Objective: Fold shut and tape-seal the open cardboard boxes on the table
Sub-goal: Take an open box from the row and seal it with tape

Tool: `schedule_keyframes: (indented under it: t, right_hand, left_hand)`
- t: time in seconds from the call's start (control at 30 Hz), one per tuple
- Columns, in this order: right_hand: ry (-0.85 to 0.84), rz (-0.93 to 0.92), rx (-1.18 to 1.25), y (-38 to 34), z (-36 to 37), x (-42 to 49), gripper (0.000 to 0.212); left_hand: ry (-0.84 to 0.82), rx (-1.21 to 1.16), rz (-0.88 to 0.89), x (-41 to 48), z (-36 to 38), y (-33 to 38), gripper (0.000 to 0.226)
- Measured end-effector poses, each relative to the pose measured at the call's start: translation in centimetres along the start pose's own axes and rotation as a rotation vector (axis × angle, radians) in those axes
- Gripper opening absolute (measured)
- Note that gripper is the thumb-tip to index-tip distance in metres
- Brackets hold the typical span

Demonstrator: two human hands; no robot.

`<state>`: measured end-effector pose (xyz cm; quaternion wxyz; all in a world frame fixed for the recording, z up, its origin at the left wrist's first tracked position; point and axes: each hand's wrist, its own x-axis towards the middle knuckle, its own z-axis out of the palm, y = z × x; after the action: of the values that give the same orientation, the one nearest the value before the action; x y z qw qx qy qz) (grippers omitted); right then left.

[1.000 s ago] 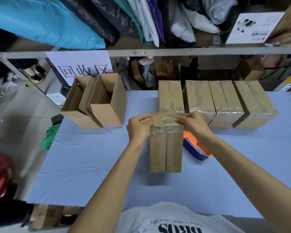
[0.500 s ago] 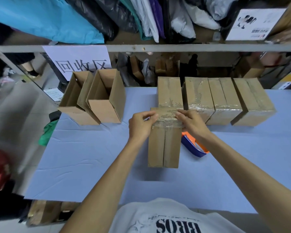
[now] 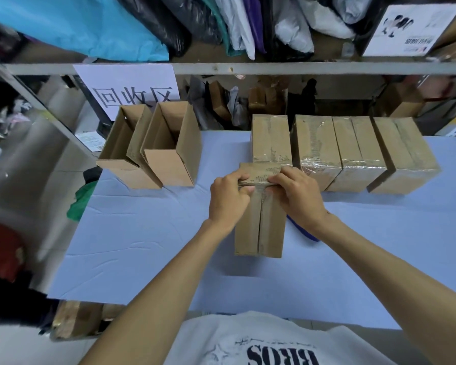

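— Well, where?
— Centre frame, on table (image 3: 142, 246): box (image 3: 259, 227), pinched along taped top edge by left hand (image 3: 228, 198) and right hand (image 3: 298, 196), both curled.
— Handling?
— Likely light, stiff-walled; tape (image 3: 263, 193) slick, its end hidden, perhaps loose. Better gripped by bare cardboard sides.

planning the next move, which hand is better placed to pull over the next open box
Left, probably. The left hand is on the side where the open boxes stand. The right hand would have to cross the centre box that both hands hold.
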<state>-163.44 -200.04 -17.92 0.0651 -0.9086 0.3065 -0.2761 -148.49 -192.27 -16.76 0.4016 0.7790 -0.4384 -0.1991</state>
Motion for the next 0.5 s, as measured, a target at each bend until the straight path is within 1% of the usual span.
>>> schedule_keyframes:
  t: [0.07, 0.17, 0.2, 0.27, 0.3, 0.37, 0.4, 0.47, 0.5]
  right_hand:
    - [-0.053, 0.025, -0.014, -0.5, -0.5, 0.6, 0.009]
    - [-0.151, 0.079, -0.114, -1.0, -1.3, 1.6, 0.017]
    - [-0.166, 0.075, -0.134, -1.2, -1.3, 1.7, 0.023]
    - [-0.206, 0.043, -0.097, -1.7, -1.1, 1.2, 0.039]
    - [-0.235, 0.030, -0.077, -2.1, -1.0, 0.9, 0.042]
    - [-0.256, 0.022, -0.076, -2.5, -0.9, 0.4, 0.039]
    - [-0.250, 0.037, -0.078, -2.5, -1.0, 0.3, 0.037]
    - [-0.202, 0.110, -0.058, -2.6, -1.7, 0.7, 0.032]
    - [-0.172, 0.166, -0.040, -2.6, -2.2, 0.9, 0.029]
  left_hand:
    - [-0.003, 0.008, -0.008, 0.1, -0.1, 0.0, 0.033]
    - [-0.016, -0.081, -0.033, 0.1, -0.3, -0.5, 0.034]
    - [-0.027, -0.106, -0.034, 0.1, -0.5, -0.6, 0.037]
    - [-0.071, -0.204, -0.058, -0.3, -0.8, -1.0, 0.049]
    - [-0.094, -0.252, -0.071, -0.5, -0.9, -1.1, 0.057]
    - [-0.123, -0.310, -0.079, -1.0, -1.2, -1.1, 0.069]
    - [-0.133, -0.348, -0.092, -1.1, -1.4, -1.3, 0.071]
    - [-0.165, -0.405, -0.136, -1.3, -2.0, -1.6, 0.064]
    - [-0.179, -0.390, -0.148, -1.3, -2.4, -1.9, 0.054]
